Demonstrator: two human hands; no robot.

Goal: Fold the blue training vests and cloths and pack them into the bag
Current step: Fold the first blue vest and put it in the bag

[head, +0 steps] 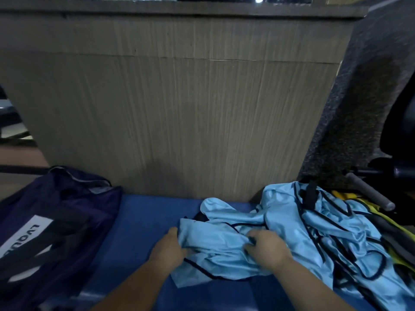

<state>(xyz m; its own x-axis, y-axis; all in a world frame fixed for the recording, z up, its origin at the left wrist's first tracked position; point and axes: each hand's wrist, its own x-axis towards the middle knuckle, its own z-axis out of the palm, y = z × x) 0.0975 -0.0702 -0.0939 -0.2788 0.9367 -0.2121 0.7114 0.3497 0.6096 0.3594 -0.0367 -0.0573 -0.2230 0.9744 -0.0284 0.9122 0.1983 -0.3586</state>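
A tall panel of grey-brown wood-grain laminate [190, 108] fills the back beside a rough, speckled grey stone pillar [350, 104] on the right, and below them lies a smooth blue mat [139, 232] as the work surface. On the mat's left slumps a soft dark navy fabric bag [67, 212] with a white printed label, and well apart on the right sits a crumpled heap of glossy light-blue vests [341, 234] edged in black piping. Between them one rumpled light-blue vest [215, 239] lies on the mat, the left hand [168, 248] gripping its left edge with curled fingers and the right hand [267, 248] clutching its shiny fabric.
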